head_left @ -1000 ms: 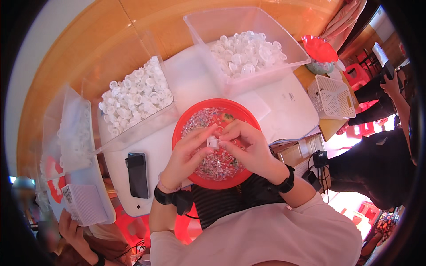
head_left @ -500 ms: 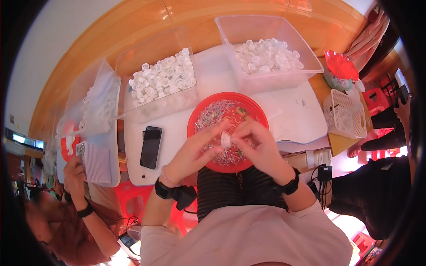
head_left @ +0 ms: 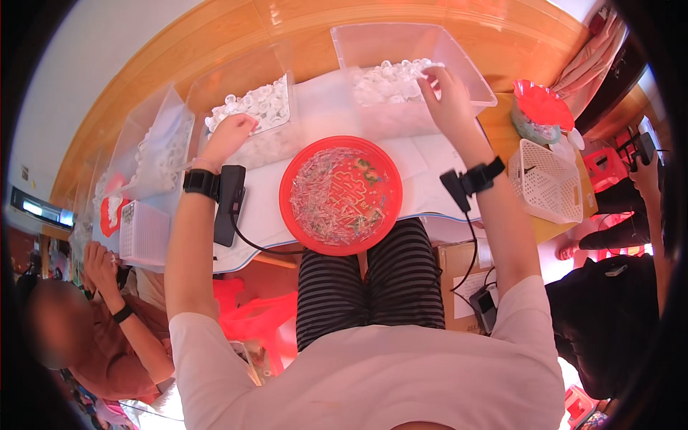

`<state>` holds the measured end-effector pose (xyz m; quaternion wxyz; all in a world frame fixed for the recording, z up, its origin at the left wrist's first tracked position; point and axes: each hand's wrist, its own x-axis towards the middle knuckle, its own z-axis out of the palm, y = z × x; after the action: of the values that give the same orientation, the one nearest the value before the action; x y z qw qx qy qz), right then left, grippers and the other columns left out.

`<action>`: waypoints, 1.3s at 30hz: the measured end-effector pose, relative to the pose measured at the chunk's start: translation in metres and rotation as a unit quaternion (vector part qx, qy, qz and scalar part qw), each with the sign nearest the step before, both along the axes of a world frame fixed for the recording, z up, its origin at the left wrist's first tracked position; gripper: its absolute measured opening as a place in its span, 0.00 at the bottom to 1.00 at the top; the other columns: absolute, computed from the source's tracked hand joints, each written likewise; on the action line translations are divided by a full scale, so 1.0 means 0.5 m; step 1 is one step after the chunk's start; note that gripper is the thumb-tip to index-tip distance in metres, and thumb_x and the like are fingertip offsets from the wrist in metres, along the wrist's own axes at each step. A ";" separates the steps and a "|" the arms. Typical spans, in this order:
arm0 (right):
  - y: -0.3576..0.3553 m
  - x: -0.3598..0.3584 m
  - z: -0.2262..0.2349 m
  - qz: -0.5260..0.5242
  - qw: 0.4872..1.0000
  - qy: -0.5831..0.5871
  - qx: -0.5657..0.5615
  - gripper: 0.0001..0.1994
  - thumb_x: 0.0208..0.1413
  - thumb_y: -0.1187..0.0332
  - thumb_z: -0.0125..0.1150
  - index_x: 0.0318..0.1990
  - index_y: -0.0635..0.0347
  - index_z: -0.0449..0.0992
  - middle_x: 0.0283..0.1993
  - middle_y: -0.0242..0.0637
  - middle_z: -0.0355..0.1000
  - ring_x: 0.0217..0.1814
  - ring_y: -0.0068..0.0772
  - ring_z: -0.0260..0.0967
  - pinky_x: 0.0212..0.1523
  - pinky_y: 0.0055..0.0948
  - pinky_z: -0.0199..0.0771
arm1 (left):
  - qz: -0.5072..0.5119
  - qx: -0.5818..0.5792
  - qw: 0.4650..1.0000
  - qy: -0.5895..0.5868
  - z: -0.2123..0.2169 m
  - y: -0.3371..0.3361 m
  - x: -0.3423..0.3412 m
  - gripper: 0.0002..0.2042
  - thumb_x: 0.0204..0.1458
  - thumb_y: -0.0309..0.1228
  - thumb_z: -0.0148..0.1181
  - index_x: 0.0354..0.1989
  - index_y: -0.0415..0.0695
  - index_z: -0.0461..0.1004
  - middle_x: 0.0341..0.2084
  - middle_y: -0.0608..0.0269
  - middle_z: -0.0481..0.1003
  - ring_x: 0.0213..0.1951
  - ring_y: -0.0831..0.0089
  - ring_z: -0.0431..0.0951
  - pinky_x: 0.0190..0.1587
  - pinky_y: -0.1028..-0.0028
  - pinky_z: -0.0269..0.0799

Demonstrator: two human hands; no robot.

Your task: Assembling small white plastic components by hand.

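My left hand (head_left: 233, 135) reaches over the front wall of the left clear bin (head_left: 269, 147), beside its heap of white ring-like plastic pieces (head_left: 261, 104). Its fingers are drawn together; whatever they hold is hidden. Over the right clear bin (head_left: 401, 123) is my right hand (head_left: 448, 99), thumb and forefinger curved and apart above more white pieces (head_left: 387, 82). Between my arms, at the table edge above my lap, sits a red round tray (head_left: 288, 197). Many thin clear plastic sticks (head_left: 322, 190) lie in it, mostly toward its left.
A dark phone (head_left: 226, 228) lies partly behind my left wrist. White perforated basket (head_left: 548, 186) and red scalloped dish (head_left: 541, 106) stand at the right. Another person (head_left: 111, 333) works at the left beside a stack of white trays (head_left: 143, 233). Cables hang from both wrist straps.
My hands have parted from over the red tray, where they held a small white piece together. The left went to the left bin, the right to the right bin.
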<state>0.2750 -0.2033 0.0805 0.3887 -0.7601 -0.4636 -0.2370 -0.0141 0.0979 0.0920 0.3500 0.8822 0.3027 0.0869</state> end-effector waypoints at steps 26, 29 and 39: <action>-0.169 -0.092 -0.267 -0.008 0.942 0.336 0.005 0.02 0.52 0.75 0.55 0.30 0.63 0.70 0.21 0.34 0.67 0.22 0.25 0.63 0.26 0.25 0.65 | 0.004 -0.145 0.916 0.373 -0.008 0.028 0.083 0.19 0.43 0.37 0.60 0.46 0.49 0.75 0.41 0.69 0.74 0.37 0.75 0.74 0.41 0.76 0.70; -0.168 -0.092 -0.262 -0.011 0.943 0.333 -0.005 0.02 0.52 0.74 0.54 0.30 0.63 0.70 0.22 0.35 0.67 0.23 0.26 0.63 0.27 0.25 0.66 | 0.001 -0.160 0.912 0.377 -0.011 0.037 0.084 0.20 0.44 0.36 0.59 0.48 0.48 0.74 0.43 0.67 0.74 0.39 0.73 0.75 0.41 0.75 0.71; -0.154 -0.101 -0.258 -0.012 0.950 0.311 -0.020 0.03 0.51 0.74 0.55 0.30 0.63 0.69 0.22 0.38 0.68 0.24 0.30 0.65 0.28 0.27 0.67 | 0.022 -0.167 0.926 0.339 -0.029 0.059 0.065 0.15 0.35 0.42 0.68 0.27 0.45 0.79 0.21 0.62 0.77 0.21 0.72 0.74 0.25 0.70 0.67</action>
<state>0.2245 -0.2803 -0.0485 0.4953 -0.8095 -0.3148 0.0163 0.0182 0.1273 0.0776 0.3668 0.7810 0.4327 -0.2613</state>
